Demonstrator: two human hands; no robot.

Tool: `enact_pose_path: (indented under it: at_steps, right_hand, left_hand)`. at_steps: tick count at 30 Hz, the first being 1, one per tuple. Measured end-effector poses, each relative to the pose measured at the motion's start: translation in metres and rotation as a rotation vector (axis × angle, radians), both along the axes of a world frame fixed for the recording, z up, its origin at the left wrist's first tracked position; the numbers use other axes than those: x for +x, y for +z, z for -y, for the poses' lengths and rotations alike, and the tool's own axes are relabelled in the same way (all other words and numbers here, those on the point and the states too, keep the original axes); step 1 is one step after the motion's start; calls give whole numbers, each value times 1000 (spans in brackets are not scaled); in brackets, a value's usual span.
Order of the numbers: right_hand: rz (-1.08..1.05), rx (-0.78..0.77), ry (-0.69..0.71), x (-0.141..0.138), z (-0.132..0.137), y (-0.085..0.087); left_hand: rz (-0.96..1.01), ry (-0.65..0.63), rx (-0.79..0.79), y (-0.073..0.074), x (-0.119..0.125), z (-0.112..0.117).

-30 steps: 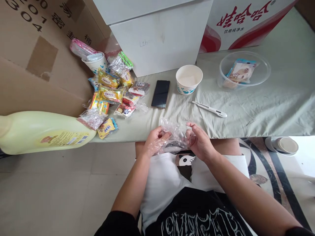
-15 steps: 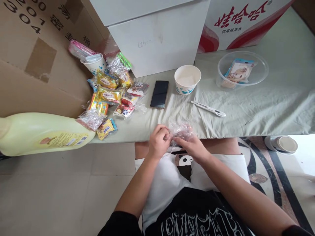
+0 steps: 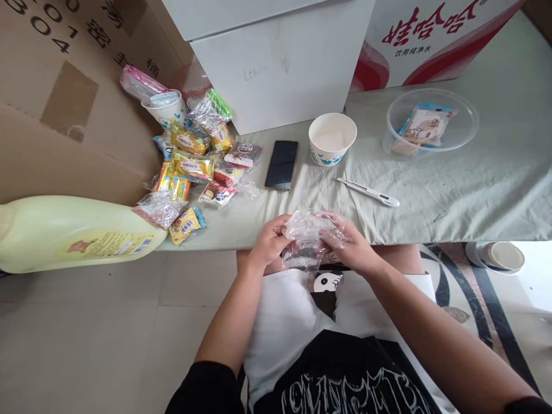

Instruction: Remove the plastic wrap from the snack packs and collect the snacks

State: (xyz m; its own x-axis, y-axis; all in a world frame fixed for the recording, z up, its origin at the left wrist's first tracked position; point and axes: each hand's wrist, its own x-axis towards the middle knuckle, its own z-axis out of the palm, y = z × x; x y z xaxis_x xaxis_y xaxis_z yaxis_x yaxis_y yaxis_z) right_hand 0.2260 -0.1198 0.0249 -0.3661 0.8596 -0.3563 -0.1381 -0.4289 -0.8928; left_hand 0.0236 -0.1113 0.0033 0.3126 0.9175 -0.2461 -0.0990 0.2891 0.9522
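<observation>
- In the head view, the left hand (image 3: 271, 242) pinched one side of a crumpled clear plastic wrapper (image 3: 307, 229) between thumb and fingers.
- The right hand (image 3: 351, 247) had its fingers bent around the wrapper's other side, gripping it; the film partly veiled the fingertips.
- The wrapper was stretched between both hands, above the person's lap at the near edge of the cloth-covered table (image 3: 440, 215).
- Beyond the hands, a dark phone (image 3: 281, 165) lay left of a white paper bowl (image 3: 331, 155), with a white utility knife (image 3: 368, 192) in front of the bowl.
- Farther right, a clear plastic tub (image 3: 463, 135) held a few packets (image 3: 426, 123).
- At left, wrapped snacks (image 3: 192, 167) were heaped near a pale yellow bottle (image 3: 81, 230) lying on its side.
</observation>
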Motion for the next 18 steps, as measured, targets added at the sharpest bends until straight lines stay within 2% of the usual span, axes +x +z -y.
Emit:
enact_pose_path:
  at_steps: [3,6,10,12,15,18]
  right_hand:
    - [-145,8,-46,2,-4,-4]
    - [-152,-23,-36,5,-7,-2]
    - [-94,21,-6,9,-13,8]
    - [-104,27,2,10,-17,8]
    - [-86,-11,-13,11,-23,-4]
    - [-21,3,-45,11,-25,-20]
  left_hand:
    - [119,79,-46,-2,1,-5]
    - [119,184,-65,-3,1,-12]
    - [56,195,-108,-2,-2,-23]
    - [56,187,-122,-1,-2,-27]
    - [85,175,-109,-2,1,-30]
    - [17,147,2,-7,6,-29]
